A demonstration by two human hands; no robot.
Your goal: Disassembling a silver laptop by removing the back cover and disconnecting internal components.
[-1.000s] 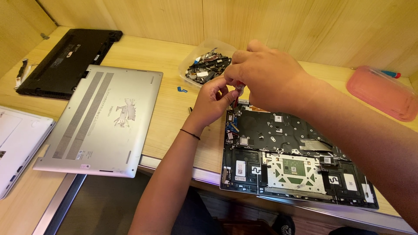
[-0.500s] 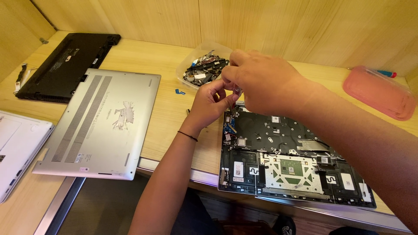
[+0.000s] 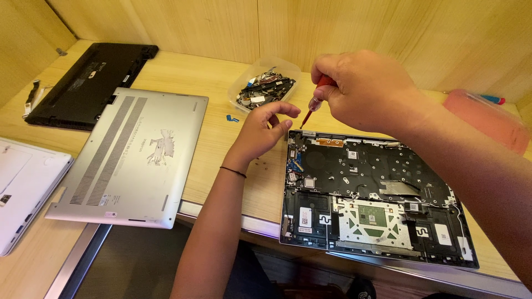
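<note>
An opened laptop base [image 3: 377,194] lies on the wooden desk with its black inner frame and touchpad board exposed. My right hand [image 3: 363,91] grips a small red-handled screwdriver [image 3: 313,106], tip pointing down above the base's top left corner. My left hand [image 3: 263,128] hovers just left of that corner, fingers curled and apart; whether it pinches something tiny I cannot tell. A clear plastic tub [image 3: 266,87] of loose parts and screws sits just behind both hands.
A silver laptop bottom cover [image 3: 133,155] lies to the left, vents up. A black laptop [image 3: 91,83] rests at the back left and a white device [image 3: 22,194] at the left edge. A pink case [image 3: 487,124] lies at the right. A small blue piece [image 3: 232,118] lies by the tub.
My hands have come apart: the right has lifted with the screwdriver, now visible, and the left has dropped slightly toward the desk.
</note>
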